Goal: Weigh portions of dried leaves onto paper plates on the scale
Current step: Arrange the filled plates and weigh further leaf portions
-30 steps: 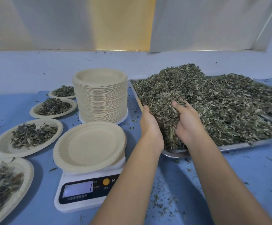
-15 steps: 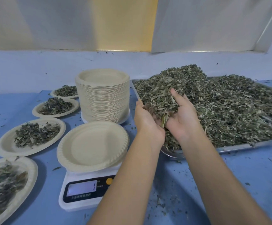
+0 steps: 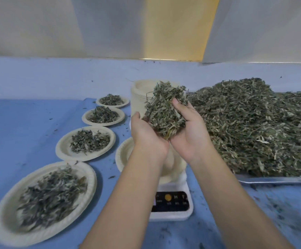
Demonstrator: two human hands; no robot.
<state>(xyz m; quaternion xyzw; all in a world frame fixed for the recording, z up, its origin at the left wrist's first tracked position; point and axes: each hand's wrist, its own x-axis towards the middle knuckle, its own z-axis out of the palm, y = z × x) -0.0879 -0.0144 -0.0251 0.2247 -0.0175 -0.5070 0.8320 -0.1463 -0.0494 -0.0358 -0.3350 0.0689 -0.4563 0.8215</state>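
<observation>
My left hand (image 3: 146,135) and my right hand (image 3: 191,133) are cupped together around a handful of dried leaves (image 3: 164,112), held between the palms. They hover above an empty paper plate (image 3: 123,155) that sits on the white digital scale (image 3: 173,205). My forearms hide most of this plate and the scale's display. The big heap of dried leaves (image 3: 262,126) fills the metal tray (image 3: 271,179) to the right.
Several paper plates with leaf portions lie in a row on the left, from the nearest plate (image 3: 6,221) to the farthest plate (image 3: 126,102). A tall stack of empty plates (image 3: 137,99) stands behind my hands. Leaf crumbs dot the blue table cover (image 3: 29,126).
Both hands scooped a handful out of the heap, lifted it and carried it left, from over the tray's corner to above the plate on the scale.
</observation>
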